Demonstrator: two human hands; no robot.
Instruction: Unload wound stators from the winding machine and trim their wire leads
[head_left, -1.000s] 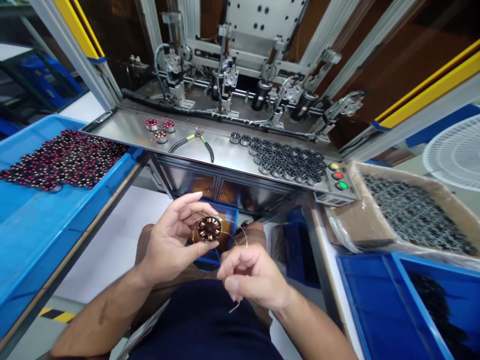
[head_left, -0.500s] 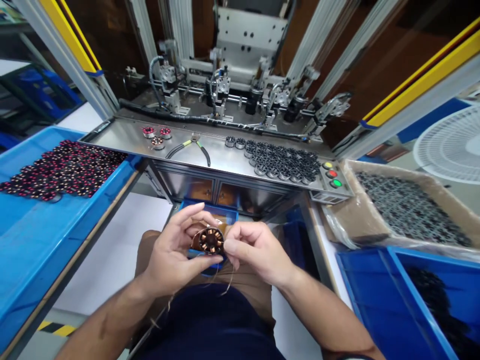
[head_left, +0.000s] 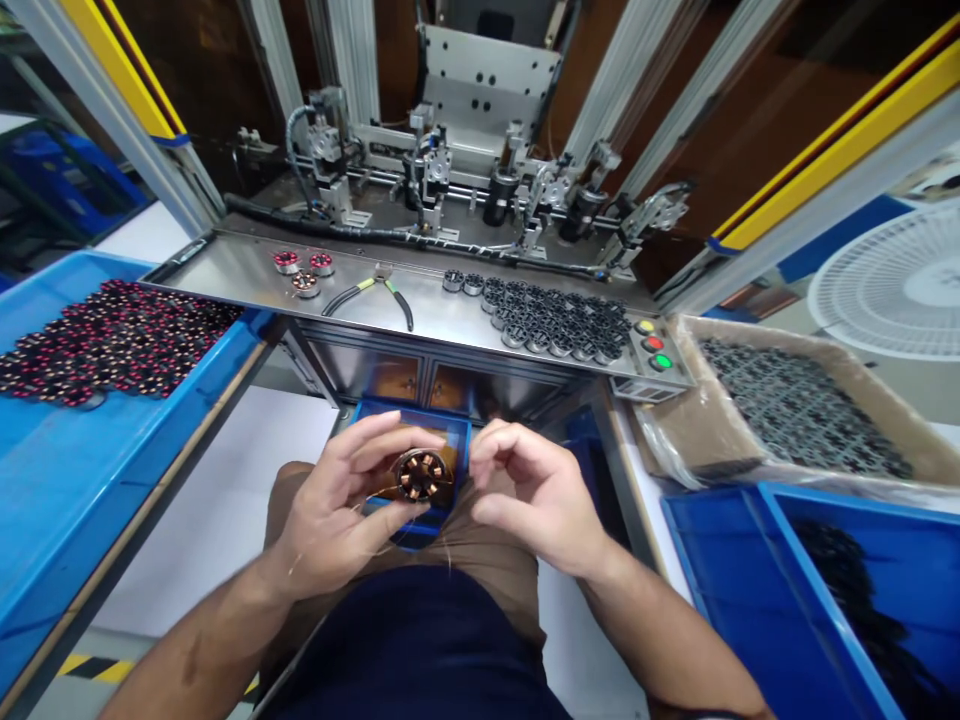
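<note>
Between the thumb and fingers of my left hand (head_left: 337, 505) sits a copper-wound motor stator (head_left: 421, 476), its round slotted face turned up towards me. Loose thin copper wires trail from it. My right hand (head_left: 536, 495) is a little to the right of the stator, apart from it, with thumb and curled fingers separated and nothing visible between them. Below the stator, near my lap, is a blue bin (head_left: 450, 440). On the metal bench ahead lie wire cutters (head_left: 379, 290) with spread handles, beside a copper-wound stator (head_left: 305, 284) and two red-wound stators (head_left: 321, 262).
Many bare stator cores (head_left: 559, 315) stand grouped on the metal ledge (head_left: 240, 270). Left is a blue tray (head_left: 97, 490) of wound stators. Right are push buttons (head_left: 654, 343), a cardboard box (head_left: 690, 440) of cores, a blue crate (head_left: 720, 570) and a white fan (head_left: 900, 285). Machine fixtures (head_left: 435, 175) stand behind.
My right hand has come off the stator and moved right, its fingers parting. My left hand still holds the stator. The whole view has shifted slightly.
</note>
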